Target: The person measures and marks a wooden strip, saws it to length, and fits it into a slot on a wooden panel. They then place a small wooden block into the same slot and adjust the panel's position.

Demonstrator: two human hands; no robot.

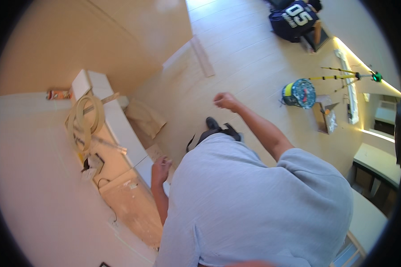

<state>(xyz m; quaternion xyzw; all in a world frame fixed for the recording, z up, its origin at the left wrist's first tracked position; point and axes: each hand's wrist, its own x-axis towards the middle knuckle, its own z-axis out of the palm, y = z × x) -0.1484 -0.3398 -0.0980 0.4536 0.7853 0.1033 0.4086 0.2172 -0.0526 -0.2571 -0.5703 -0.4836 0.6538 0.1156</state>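
My left hand (161, 168) hangs beside the white front of a long low cabinet (120, 127), its fingers loosely bent and a little apart, with nothing seen in them. Farther forward, over the pale floor (236, 66), my right hand (226, 101) is held out with the fingers curled in. Nothing shows in it. On the cabinet's wooden top lie a coil of tan strip (83, 118), a clear wrapped piece (113, 146) and a small grey-and-black object (93, 165) whose kind I cannot make out.
An orange tube (59, 95) lies at the cabinet's far end. Brown paper (145, 118) rests on the floor beside it. At right stand a paint-smeared bucket (299, 93), a yellow tripod (334, 77) with a green-lit device and an open carton (321, 116). A person in a dark shirt (294, 21) crouches far right.
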